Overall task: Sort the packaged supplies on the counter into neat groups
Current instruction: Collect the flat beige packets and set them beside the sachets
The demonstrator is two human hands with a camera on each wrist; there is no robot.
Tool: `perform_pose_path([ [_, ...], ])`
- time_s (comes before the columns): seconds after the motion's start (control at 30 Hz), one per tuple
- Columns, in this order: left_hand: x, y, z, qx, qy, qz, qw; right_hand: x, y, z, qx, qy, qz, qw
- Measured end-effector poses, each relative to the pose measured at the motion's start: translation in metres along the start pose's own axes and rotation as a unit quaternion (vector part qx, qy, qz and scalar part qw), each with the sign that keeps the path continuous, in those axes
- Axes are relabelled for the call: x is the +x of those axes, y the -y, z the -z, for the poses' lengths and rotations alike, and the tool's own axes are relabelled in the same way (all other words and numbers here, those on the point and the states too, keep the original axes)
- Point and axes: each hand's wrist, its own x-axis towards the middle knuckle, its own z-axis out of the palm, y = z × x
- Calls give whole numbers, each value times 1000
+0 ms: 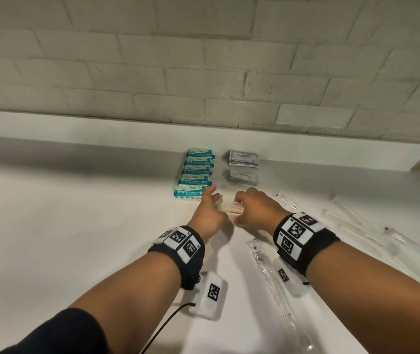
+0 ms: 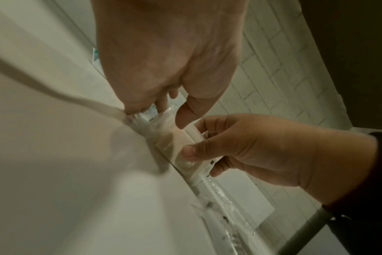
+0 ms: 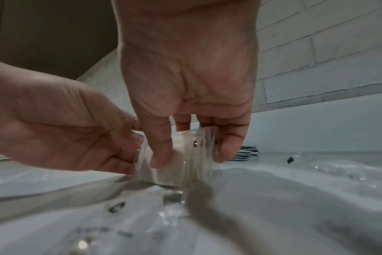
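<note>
Both hands meet at mid-counter on a small bundle of clear-wrapped beige packets (image 1: 229, 207). My right hand (image 1: 244, 209) grips the bundle (image 3: 185, 165) from above, thumb on the near side and fingers on the far side, standing it on edge on the counter. My left hand (image 1: 214, 203) pinches the bundle's left end (image 2: 177, 143) between thumb and fingers. A row of teal mini-wipes packs (image 1: 197, 173) lies just behind the left hand. Two piles of grey sachets (image 1: 243, 166) lie behind the right hand.
Long clear-wrapped packages (image 1: 352, 221) lie scattered on the white counter (image 1: 76, 213) to the right, and one (image 1: 267, 267) runs under my right wrist. A brick wall with a low ledge (image 1: 203, 134) bounds the back.
</note>
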Motion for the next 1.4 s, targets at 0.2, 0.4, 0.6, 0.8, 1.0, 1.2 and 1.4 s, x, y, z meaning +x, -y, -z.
perform_pose_path([
  [0.2, 1, 5, -7, 22, 35, -11, 999, -9, -12, -4, -17, 32, 5, 999],
  [0.4, 2, 11, -18, 26, 45, -23, 998, -11, -12, -12, -36, 23, 70, 997],
  [0.6, 5, 13, -17, 107, 44, -9, 993, -17, -13, -14, -54, -8, 75, 996],
  [0.8, 8, -7, -21, 66, -27, 5, 997, -5, -15, 10, 304, 59, -31, 950],
  [1.0, 25, -23, -26, 3, -33, 39, 999, 8, -19, 11, 475, 108, -78, 870],
  [1.2, 66, -13, -26, 119, 3, 106, 987, 30, -26, 1, 465, 7, -229, 855],
  [1.4, 73, -22, -27, 190, 1, 102, 976, 39, -27, 0, 418, 28, -248, 873],
])
